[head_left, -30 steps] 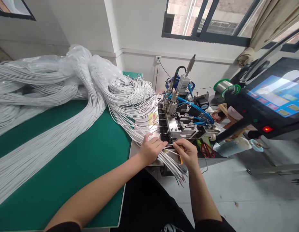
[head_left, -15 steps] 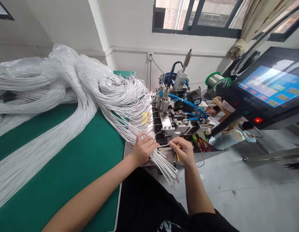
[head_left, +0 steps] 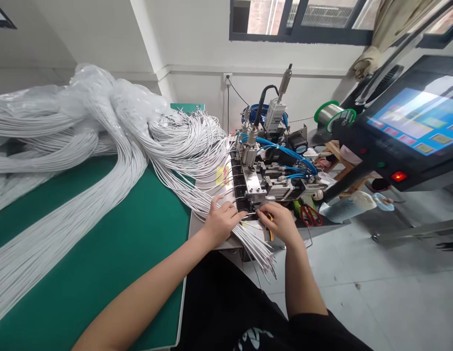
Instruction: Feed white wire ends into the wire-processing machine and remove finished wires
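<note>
Just between the fingers (head_left: 242, 215), a wire (head_left: 251, 213)

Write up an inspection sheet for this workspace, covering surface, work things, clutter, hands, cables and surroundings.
Surface: green table, partly covered by white wires.
Work things: wires run from table to machine; some ends jut past its near side.
Clutter: red-handled scissors beside the machine; plastic bags around some wires.
Hands: left hand over the wires, right hand by the machine's near end; grips too small to confirm.
Cables: black cord below wall socket; blue hoses on machine.
Surroundings: lit screen, spool, window, curtain.
</note>
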A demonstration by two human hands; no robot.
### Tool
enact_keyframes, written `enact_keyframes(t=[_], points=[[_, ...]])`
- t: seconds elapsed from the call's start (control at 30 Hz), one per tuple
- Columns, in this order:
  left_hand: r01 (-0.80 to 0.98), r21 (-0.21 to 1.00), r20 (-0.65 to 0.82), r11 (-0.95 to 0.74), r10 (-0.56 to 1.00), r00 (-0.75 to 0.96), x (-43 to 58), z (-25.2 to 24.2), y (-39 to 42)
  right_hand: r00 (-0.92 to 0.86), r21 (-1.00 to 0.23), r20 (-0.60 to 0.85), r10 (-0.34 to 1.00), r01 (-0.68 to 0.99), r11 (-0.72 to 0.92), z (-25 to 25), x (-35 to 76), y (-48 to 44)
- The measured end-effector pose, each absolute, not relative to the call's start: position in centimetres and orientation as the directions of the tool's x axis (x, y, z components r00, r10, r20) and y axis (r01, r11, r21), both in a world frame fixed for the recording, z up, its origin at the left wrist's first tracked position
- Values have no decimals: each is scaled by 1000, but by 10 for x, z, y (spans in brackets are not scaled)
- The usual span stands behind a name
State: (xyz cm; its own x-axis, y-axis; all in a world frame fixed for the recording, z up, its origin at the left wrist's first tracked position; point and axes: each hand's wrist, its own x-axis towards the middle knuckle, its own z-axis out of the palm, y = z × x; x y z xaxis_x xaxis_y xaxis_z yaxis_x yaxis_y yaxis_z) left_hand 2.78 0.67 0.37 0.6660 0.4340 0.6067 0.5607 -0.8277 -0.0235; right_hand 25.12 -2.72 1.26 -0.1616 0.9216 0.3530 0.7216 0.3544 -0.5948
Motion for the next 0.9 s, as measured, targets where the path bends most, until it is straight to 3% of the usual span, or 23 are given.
enact_keyframes(t=[0.33, 0.53, 0.67, 0.9], points=[[592, 23, 584, -806, 491, 646, 32, 4, 4, -30, -707, 316, 948, 659, 256, -1, 251, -21], [605, 30, 569, -796, 511, 644, 31, 4, 3, 63, -890, 164, 985, 440, 120, -12, 250, -19], [599, 25, 554, -801, 509, 659, 31, 3, 5, 92, -949, 96, 991, 309, 63, -21, 248, -18], [576, 27, 531, -817, 500, 684, 30, 1, 8, 107, -920, 246, 963, 338, 197, -30, 246, -19]])
